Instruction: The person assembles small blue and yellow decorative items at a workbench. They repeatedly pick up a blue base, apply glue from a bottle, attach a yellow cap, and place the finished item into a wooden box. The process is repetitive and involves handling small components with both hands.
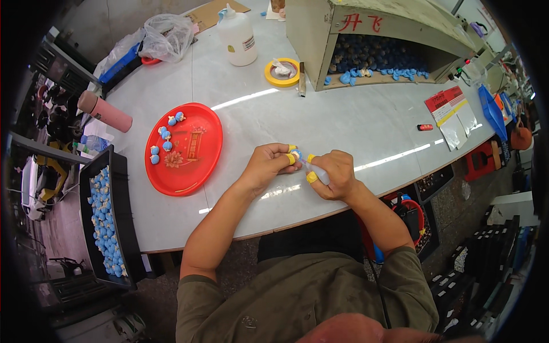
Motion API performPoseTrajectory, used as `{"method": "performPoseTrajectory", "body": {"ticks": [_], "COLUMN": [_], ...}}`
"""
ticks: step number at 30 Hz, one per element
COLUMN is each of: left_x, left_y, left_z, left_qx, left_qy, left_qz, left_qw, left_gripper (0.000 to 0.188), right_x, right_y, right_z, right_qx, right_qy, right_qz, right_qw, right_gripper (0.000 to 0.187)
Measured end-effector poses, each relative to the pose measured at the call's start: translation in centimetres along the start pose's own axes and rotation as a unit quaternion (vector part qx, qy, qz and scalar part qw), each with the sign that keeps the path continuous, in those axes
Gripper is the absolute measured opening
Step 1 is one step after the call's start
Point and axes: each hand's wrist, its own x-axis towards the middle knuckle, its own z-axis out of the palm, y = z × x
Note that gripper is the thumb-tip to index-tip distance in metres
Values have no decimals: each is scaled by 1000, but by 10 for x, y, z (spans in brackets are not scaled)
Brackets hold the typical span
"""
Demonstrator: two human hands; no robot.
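Note:
My left hand [270, 164] pinches a small blue and white piece [296, 154] between thumb and forefinger, both wrapped in yellow finger covers. Closed around a small translucent squeeze bottle [322, 175] is my right hand [336, 173], also with yellow covers on its fingertips. The bottle's narrow tip points at the small piece and meets or nearly meets it. To the left of my hands, a round red plate [197, 163] carries several small blue pieces with pale tips [162, 130] near its left side. The fingers hide most of the held piece.
Left of the table, a black tray [122, 200] holds many blue pieces. Farther back stand a pink bottle [111, 113], a white squeeze bottle [238, 43], a yellow tape roll [273, 79] and a pale cabinet [311, 34] full of dark round pieces. Red-and-white packets [449, 108] lie at right.

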Motion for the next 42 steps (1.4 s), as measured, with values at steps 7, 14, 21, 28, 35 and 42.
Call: {"method": "performPoseTrajectory", "body": {"ticks": [7, 14, 21, 28, 35, 42], "left_x": [-1, -2, -1, -3, 0, 0], "left_y": [2, 1, 3, 5, 1, 3], "left_z": [1, 2, 3, 4, 3, 2], "left_qx": [11, 16, 5, 7, 13, 9], "left_qy": [-4, -5, -5, -11, -2, 4], "left_qz": [1, 2, -4, -5, -3, -9], "left_qw": [1000, 1000, 1000, 1000, 1000, 1000], "left_gripper": [27, 28, 27, 27, 27, 29], "right_x": [-2, 0, -4, 1, -2, -3], "right_y": [4, 3, 4, 6, 4, 3], "right_z": [1, 1, 1, 4, 3, -1], "right_qx": [7, 6, 15, 33, 24, 50], "right_qy": [30, 27, 30, 35, 35, 84], "right_qz": [26, 30, 40, 39, 34, 40], "right_qw": [999, 999, 999, 998, 999, 994], "right_gripper": [24, 24, 24, 24, 22, 21]}}
